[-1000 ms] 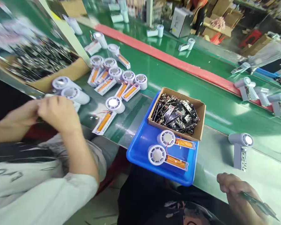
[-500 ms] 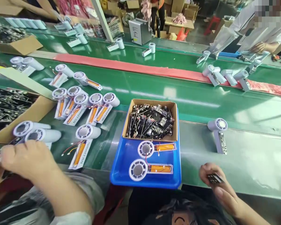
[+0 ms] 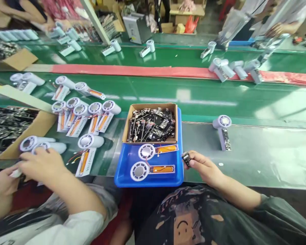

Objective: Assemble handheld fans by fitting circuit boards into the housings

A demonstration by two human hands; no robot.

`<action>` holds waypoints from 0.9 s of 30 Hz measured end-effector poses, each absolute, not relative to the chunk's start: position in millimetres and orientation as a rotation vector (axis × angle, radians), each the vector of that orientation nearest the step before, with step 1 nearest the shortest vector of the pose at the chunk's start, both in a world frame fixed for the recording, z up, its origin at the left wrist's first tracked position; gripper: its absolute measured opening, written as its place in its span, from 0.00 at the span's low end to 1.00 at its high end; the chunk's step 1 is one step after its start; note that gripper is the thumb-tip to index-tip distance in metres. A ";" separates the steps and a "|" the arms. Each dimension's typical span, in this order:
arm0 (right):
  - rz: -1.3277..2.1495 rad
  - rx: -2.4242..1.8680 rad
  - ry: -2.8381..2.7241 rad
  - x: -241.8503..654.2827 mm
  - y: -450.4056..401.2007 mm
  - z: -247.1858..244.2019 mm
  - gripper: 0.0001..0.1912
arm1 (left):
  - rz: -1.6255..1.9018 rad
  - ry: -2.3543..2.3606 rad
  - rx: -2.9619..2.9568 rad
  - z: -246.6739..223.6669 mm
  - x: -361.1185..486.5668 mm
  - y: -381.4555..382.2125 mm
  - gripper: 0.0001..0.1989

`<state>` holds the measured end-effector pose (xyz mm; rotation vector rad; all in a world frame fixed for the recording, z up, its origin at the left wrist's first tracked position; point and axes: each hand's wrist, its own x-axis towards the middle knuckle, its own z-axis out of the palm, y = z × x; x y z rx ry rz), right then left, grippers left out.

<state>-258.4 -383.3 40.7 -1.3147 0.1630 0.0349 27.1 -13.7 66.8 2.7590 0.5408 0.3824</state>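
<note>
Right hand: this hand (image 3: pixel 210 172) has swung in from the right, now just off the tray's right edge; thumb and fingers pinch the board.
Board: dark circuit board (image 3: pixel 186 158) at the fingertips; count unclear.
Tray: blue tray (image 3: pixel 149 184) left of hand, now in easy reach; two fans with orange cells (image 3: pixel 139 171) in it.
Carton: box of boards (image 3: pixel 176 124), ahead-left of hand.
Left hand: out of view, state can't be told.

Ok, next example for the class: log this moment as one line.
right hand: grips small dark part | left hand: not in view | blue tray: two fan units, cardboard box of dark boards
</note>
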 end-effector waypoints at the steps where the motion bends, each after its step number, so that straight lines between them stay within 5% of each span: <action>1: -0.014 -1.394 0.112 -264.0 -379.0 35.8 0.19 | 0.409 0.584 2.703 74.4 12.9 -23.5 0.05; 4: -0.050 -1.441 0.049 -282.2 -357.6 26.5 0.18 | 0.272 0.352 2.318 87.6 -74.0 -57.8 0.18; 8: 0.078 -1.471 -0.058 -300.1 -321.9 29.1 0.14 | -0.394 -0.193 1.902 60.0 -219.3 -112.6 0.24; 10: 0.107 -1.631 -0.149 -305.4 -319.2 35.7 0.15 | -0.585 -0.250 1.649 38.5 -253.0 -139.9 0.19; 17: -0.487 -2.159 0.534 -300.4 -432.6 42.4 0.29 | -0.541 -0.058 1.050 45.7 -217.9 -183.1 0.12; 19: -0.400 -2.357 0.945 -292.6 -465.9 38.4 0.35 | -0.654 -0.111 0.996 56.2 -212.2 -185.5 0.12; 27: -0.047 -2.578 1.225 -333.6 -520.5 40.1 0.16 | -0.570 -0.210 0.980 65.7 -196.9 -162.4 0.07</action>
